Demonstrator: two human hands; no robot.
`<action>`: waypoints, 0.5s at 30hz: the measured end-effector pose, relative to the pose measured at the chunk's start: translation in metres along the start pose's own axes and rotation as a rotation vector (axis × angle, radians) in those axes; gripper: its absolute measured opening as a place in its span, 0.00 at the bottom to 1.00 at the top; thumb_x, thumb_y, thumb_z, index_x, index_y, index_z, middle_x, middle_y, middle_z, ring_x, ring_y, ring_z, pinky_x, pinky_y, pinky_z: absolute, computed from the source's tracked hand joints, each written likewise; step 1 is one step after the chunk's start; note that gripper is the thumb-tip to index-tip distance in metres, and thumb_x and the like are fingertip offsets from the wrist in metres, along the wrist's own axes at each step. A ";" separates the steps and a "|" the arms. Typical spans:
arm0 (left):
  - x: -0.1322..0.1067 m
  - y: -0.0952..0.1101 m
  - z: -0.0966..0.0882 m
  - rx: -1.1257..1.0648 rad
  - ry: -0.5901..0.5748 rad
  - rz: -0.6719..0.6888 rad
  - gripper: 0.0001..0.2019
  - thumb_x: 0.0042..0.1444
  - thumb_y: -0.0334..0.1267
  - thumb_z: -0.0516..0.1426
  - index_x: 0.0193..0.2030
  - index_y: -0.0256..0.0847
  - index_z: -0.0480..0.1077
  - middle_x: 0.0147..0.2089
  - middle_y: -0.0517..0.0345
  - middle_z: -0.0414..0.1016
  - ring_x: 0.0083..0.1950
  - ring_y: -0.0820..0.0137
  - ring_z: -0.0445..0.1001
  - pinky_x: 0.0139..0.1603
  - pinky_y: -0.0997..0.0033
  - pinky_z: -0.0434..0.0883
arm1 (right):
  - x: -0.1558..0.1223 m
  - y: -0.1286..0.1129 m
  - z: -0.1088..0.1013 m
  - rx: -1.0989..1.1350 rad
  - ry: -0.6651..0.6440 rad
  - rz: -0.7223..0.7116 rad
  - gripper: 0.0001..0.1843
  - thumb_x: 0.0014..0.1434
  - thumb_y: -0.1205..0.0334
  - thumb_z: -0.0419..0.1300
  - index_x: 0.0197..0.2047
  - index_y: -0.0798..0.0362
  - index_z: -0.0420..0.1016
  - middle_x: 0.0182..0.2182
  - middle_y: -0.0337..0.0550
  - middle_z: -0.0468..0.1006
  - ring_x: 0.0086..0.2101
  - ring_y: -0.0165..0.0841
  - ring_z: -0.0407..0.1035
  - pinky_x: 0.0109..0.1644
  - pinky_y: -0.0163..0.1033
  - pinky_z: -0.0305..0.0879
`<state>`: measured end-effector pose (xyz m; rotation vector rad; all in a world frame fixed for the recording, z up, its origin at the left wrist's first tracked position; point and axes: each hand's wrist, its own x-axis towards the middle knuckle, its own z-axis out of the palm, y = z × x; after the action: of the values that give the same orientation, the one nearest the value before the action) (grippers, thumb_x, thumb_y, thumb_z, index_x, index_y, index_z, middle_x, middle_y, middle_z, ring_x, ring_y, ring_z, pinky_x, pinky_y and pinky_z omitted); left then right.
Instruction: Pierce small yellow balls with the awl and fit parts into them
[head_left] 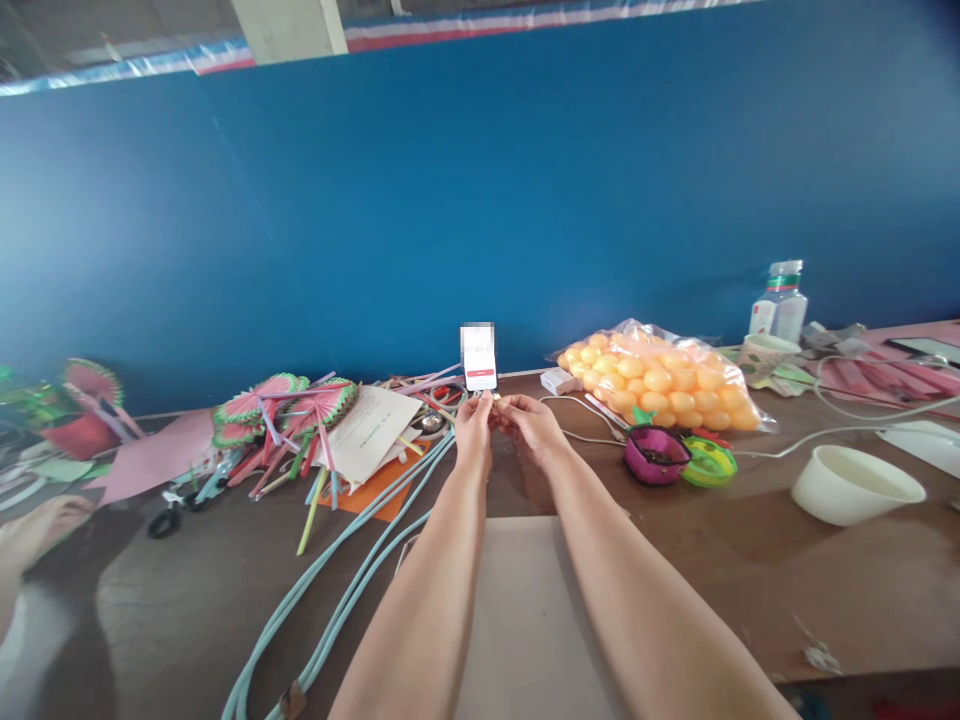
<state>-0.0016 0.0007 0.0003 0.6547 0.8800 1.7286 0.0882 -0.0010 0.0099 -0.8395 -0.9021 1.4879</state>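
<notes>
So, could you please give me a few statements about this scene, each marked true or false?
1. The left hand and right hand are close together near the lit phone. True.
2. The bag of orange balls lies to the left of both hands. False: the bag of orange balls lies to their right.
3. The purple container sits beside a green one. True.
4. The cream bowl is turned upside down. False: the cream bowl stands with its opening up.
5. Pale blue cables run to the left of the left forearm. True.
</notes>
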 end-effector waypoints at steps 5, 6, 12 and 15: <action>0.002 -0.004 -0.003 0.028 0.008 0.041 0.22 0.39 0.50 0.67 0.33 0.35 0.68 0.26 0.60 0.70 0.26 0.74 0.69 0.30 0.72 0.66 | 0.000 0.002 0.002 -0.008 -0.004 -0.013 0.17 0.34 0.56 0.72 0.24 0.52 0.72 0.20 0.34 0.71 0.23 0.26 0.65 0.32 0.36 0.68; 0.003 -0.004 -0.003 0.036 0.012 0.047 0.22 0.39 0.50 0.67 0.33 0.36 0.68 0.26 0.60 0.70 0.26 0.74 0.69 0.30 0.72 0.66 | 0.000 0.003 0.002 -0.004 -0.009 -0.020 0.16 0.34 0.55 0.72 0.24 0.52 0.71 0.20 0.34 0.71 0.24 0.27 0.65 0.33 0.36 0.69; 0.003 -0.006 -0.004 0.068 0.022 0.056 0.21 0.41 0.52 0.66 0.30 0.37 0.68 0.23 0.62 0.69 0.24 0.74 0.68 0.29 0.73 0.65 | 0.001 0.007 0.004 -0.006 -0.017 -0.052 0.17 0.35 0.57 0.73 0.25 0.50 0.70 0.18 0.32 0.69 0.24 0.28 0.66 0.34 0.39 0.70; 0.005 -0.005 -0.003 0.081 0.031 0.060 0.21 0.41 0.52 0.66 0.32 0.37 0.69 0.25 0.61 0.69 0.25 0.74 0.68 0.29 0.73 0.64 | 0.003 0.009 0.005 -0.027 0.001 -0.061 0.17 0.35 0.56 0.72 0.25 0.50 0.69 0.20 0.34 0.71 0.25 0.30 0.67 0.35 0.39 0.71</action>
<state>-0.0028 0.0052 -0.0055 0.7160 0.9649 1.7674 0.0797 0.0006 0.0036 -0.8254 -0.9414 1.4256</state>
